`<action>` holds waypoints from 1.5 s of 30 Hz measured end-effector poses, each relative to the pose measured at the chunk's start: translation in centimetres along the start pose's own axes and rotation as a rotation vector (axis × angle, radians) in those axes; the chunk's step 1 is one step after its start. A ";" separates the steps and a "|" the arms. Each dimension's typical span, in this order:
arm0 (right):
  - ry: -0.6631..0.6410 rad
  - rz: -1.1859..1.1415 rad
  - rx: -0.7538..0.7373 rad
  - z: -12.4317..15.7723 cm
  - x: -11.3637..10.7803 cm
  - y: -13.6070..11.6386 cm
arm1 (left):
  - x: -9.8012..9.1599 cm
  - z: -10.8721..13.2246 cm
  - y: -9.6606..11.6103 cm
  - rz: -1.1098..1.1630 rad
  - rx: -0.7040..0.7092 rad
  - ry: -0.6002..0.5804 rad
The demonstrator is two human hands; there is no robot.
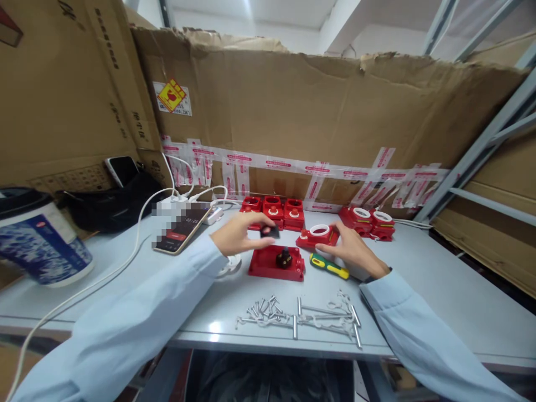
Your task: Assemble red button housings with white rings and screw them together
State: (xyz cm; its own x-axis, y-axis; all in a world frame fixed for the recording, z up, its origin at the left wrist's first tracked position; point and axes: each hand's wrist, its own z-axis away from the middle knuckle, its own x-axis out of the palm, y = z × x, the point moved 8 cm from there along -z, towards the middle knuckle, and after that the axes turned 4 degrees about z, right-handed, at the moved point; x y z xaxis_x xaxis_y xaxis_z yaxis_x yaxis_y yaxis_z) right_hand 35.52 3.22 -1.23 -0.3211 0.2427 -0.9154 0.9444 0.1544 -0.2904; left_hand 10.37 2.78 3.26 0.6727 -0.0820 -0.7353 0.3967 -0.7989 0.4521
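Observation:
My left hand [243, 231] pinches a small black part [271, 231] between thumb and fingers; its exact kind is not clear. Below it lies an open red housing [263, 262], with a black round fitting [284, 258] standing inside. My right hand [352, 245] is closed on the right side of a red cover with a white ring [304, 239], thumb in front and fingers behind. Just under that hand, a green and yellow screwdriver [329, 266] rests on the table. A white round piece [231, 263], partly hidden by the left wrist, lies left of the housing.
Loose screws [266, 308] and several metal T-shaped rods [326, 318] lie near the front edge. More red housings [273, 211] and red covers [368, 223] stand at the back. To the left are a phone [184, 226], a white cable [125, 262] and a large cup [42, 240].

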 end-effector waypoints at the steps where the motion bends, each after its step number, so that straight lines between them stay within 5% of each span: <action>1: 0.004 -0.002 -0.010 0.0 0.0 0.0 | 1.3 -0.5 1.3 0.041 0.055 -0.031; 5: 0.013 0.003 -0.034 0.0 0.0 -0.2 | 5.0 -1.4 2.5 0.093 0.150 -0.112; 9: 0.006 0.019 -0.029 0.1 0.0 -0.4 | 5.9 -1.3 1.7 0.110 0.179 -0.156; 28: -0.104 0.060 0.009 0.0 1.1 0.3 | 6.5 -1.1 1.5 0.118 0.184 -0.205; 40: -0.141 0.086 0.002 0.1 1.6 0.7 | 6.2 -0.6 0.6 0.023 0.065 -0.205; 45: -0.168 0.107 0.010 0.0 1.8 1.0 | 4.4 -0.5 0.7 -0.003 0.086 -0.174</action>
State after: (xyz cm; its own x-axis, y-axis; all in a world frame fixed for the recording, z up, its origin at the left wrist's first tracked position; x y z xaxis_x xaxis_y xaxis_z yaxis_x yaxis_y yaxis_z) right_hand 35.88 3.83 -3.13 -0.2034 0.0941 -0.9746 0.9734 0.1268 -0.1909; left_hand 13.91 2.12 0.55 0.5506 -0.1755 -0.8161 0.3383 -0.8469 0.4104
